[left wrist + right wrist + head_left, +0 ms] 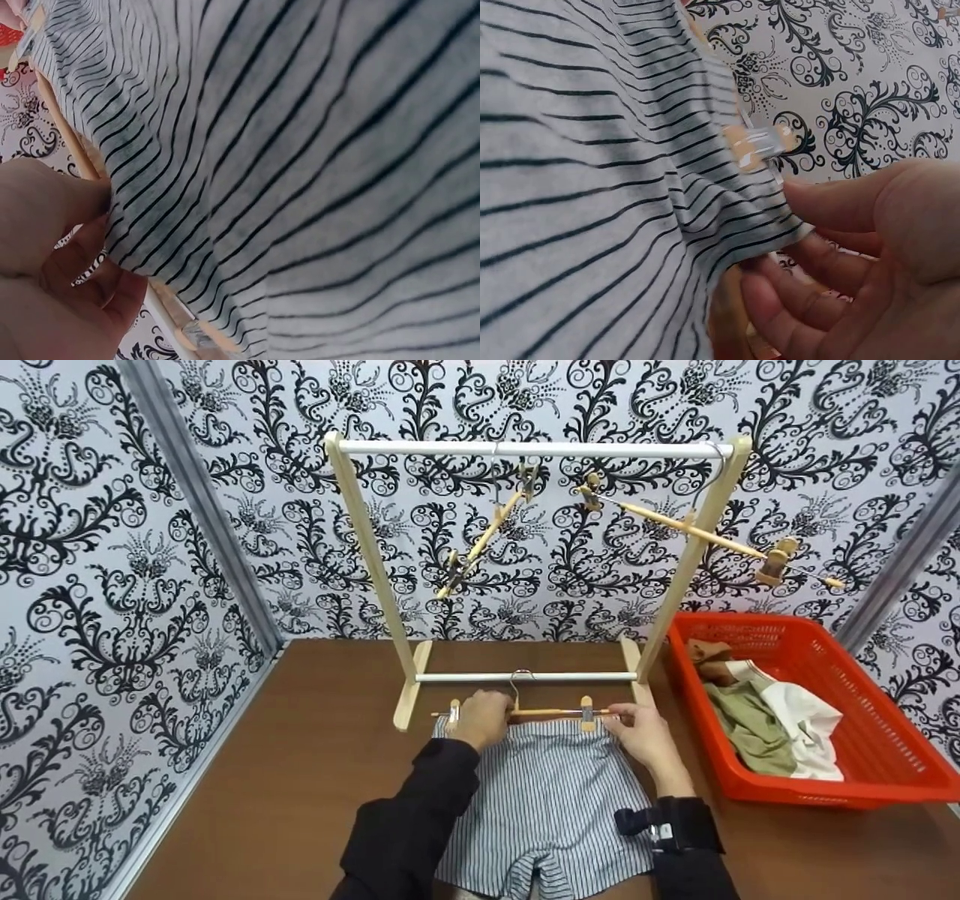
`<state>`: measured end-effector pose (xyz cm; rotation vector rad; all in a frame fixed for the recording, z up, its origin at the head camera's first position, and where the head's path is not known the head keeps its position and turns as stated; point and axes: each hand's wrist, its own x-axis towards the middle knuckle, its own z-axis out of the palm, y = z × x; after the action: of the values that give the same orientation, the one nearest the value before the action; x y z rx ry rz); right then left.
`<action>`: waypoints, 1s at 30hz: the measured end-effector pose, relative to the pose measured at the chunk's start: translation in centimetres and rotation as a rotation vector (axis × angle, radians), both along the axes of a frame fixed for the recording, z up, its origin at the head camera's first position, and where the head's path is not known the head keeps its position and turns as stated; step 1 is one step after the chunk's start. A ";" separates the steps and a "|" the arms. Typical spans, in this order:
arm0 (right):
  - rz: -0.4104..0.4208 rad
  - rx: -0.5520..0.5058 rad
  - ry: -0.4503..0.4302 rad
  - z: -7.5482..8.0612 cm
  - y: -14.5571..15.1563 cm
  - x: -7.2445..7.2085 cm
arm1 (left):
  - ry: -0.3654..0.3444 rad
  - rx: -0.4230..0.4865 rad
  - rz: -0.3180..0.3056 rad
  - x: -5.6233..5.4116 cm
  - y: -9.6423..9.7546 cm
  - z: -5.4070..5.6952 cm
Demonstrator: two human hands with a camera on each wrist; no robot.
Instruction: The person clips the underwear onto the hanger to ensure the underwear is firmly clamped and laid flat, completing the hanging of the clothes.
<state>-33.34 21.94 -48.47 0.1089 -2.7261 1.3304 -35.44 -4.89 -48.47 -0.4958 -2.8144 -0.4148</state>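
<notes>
Striped grey-white shorts (555,802) lie over the brown table, their waistband along a wooden clip hanger (547,712). My left hand (484,720) pinches the waistband by the hanger's middle, just right of the left clip (454,712). At the waistband's right corner, my right hand (646,739) pinches the cloth between thumb and fingers, outside the right clip (587,714). In the right wrist view that clip (750,146) sits on the waistband edge. The left wrist view shows my left thumb pressed on the striped cloth (161,195), with part of the hanger bar behind.
A wooden rack (367,547) with white rails stands behind the shorts. Two bare clip hangers, one tilted (487,540) and one at the right (697,531), hang from its top rail. A red basket (885,682) at the right holds green, white and brown cloth.
</notes>
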 end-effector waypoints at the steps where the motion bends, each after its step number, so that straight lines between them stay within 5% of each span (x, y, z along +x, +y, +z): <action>1: 0.011 0.021 -0.003 0.3 -0.1 0.1 | 0.009 -0.001 0.003 0.1 0.0 -0.1; 9: 0.253 0.134 0.087 2.6 -1.1 1.0 | 0.106 0.009 -0.004 0.2 -0.2 -0.8; 15: 0.453 0.236 -0.086 2.1 -1.8 1.4 | 0.176 0.039 -0.029 0.0 -0.2 -1.0; 30: 0.549 0.237 -0.311 0.4 -2.2 1.5 | 0.194 0.046 0.007 0.1 -0.1 -1.6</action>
<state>-31.81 19.70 -48.03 0.7815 -3.2625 1.1968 -35.34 -5.02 -50.05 -0.4887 -2.6133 -0.4061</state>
